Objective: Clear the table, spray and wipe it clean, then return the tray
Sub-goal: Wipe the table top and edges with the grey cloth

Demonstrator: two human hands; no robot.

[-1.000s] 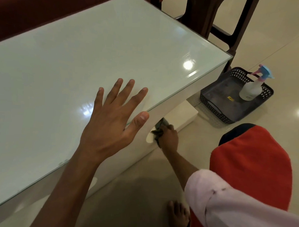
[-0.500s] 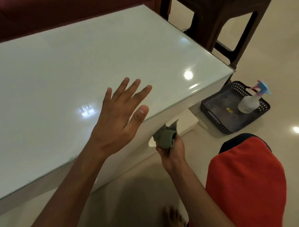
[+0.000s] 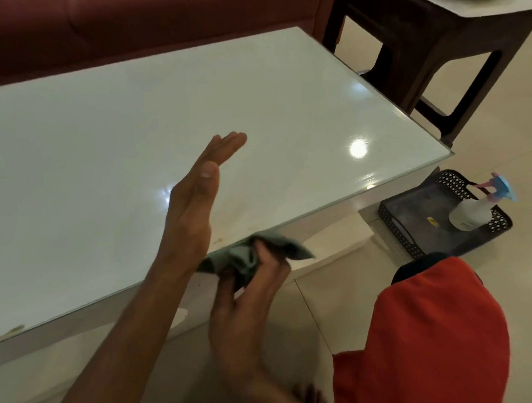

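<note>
Glossy cream floor tiles (image 3: 330, 298) run under everything, with a dark red sofa (image 3: 144, 22) along the far side. Your tabletop (image 3: 140, 128) is a smooth white rectangle under a glass sheet, shiny, with lamp glare near its right end and a faint yellowish smear close to the near edge.

Your left hand (image 3: 194, 204) is turned edge-on above the near half of the tabletop, fingers straight and pressed together, thumb laid along them, holding nothing. I can't tell whether its lower edge touches the glass.

Your right hand (image 3: 245, 292) sits just below the near edge, grip bunched around a crumpled grey-green cloth (image 3: 250, 255). The cloth is soft and folded, one flat corner sticking out to the right. It lies against the table's front edge, partly hidden behind your left wrist.

Right of the table, on the floor, sits a dark plastic tray (image 3: 409, 238), rectangular with perforated lattice walls. A white spray bottle (image 3: 471, 211) with a pink and blue trigger head stands upright inside it, near the tray's far right corner.

A dark wooden side table (image 3: 447, 72) with curved legs stands beyond the table's right end. Your knee in red fabric (image 3: 429, 330) fills the lower right, covering the tray's near corner. Bare toes (image 3: 311, 398) show at the bottom, blurred.
</note>
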